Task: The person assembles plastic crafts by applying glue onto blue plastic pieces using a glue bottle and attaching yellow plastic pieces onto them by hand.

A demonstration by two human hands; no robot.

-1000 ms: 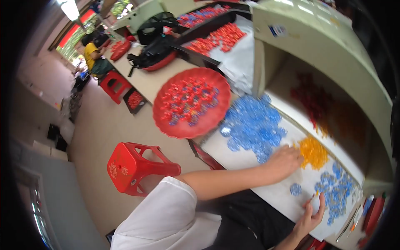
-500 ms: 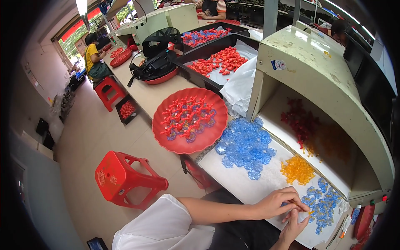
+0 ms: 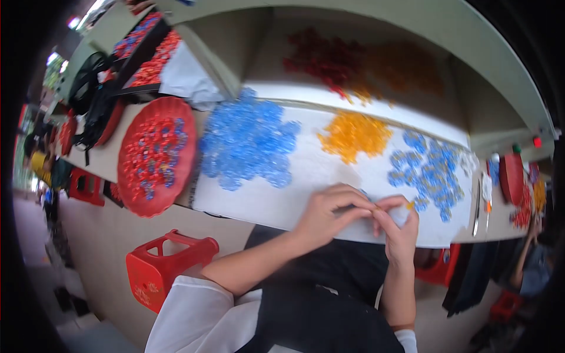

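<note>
My left hand (image 3: 332,215) and my right hand (image 3: 397,229) meet over the front edge of the white work surface, fingertips pinched together. A small yellow plastic piece (image 3: 410,205) pokes out at the fingers of my right hand. What my left fingertips pinch is mostly covered by the fingers and blurred. Beyond my hands lies a heap of loose yellow pieces (image 3: 356,135). To its left spreads a larger pile of clear blue plastic pieces (image 3: 250,141). On the right, near my right hand, are blue pieces with yellowish parts in them (image 3: 429,173).
A red scalloped tray (image 3: 187,132) of red and blue pieces sits at the left. Behind the piles stands a pale hood (image 3: 376,17) with dark red and orange pieces inside. A tweezer-like metal tool (image 3: 477,206) lies at the right. A red stool (image 3: 153,276) stands on the floor.
The view has swung to the right and down, so the piles and the tray appear further left. My hands stay together, still pinching.
</note>
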